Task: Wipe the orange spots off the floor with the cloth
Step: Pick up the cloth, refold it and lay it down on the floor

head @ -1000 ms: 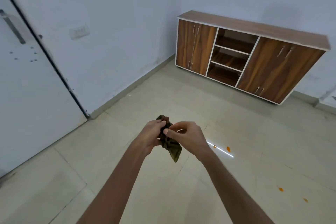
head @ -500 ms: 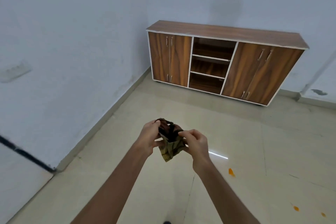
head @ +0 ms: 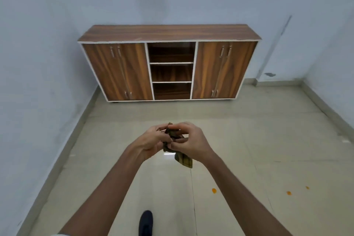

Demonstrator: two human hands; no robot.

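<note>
A dark olive cloth (head: 183,159) is bunched between both hands in front of me, a corner hanging down below the right palm. My left hand (head: 151,142) grips its left side and my right hand (head: 188,142) pinches its top and right side. Three small orange spots lie on the beige tiled floor to the lower right: one (head: 214,190) nearest the centre, a second (head: 288,193) further right, and a tiny third (head: 307,187) beyond it. Both hands are held well above the floor, up and left of the spots.
A low wooden cabinet (head: 170,33) with two door pairs and open middle shelves stands against the far wall. Pale walls close the room on the left and right. My dark shoe (head: 146,222) shows at the bottom on the floor (head: 268,140).
The view has swung right, away from the door on the left, so the cabinet now faces me squarely. Both hands kept working the cloth, and the orange spots shifted lower right.
</note>
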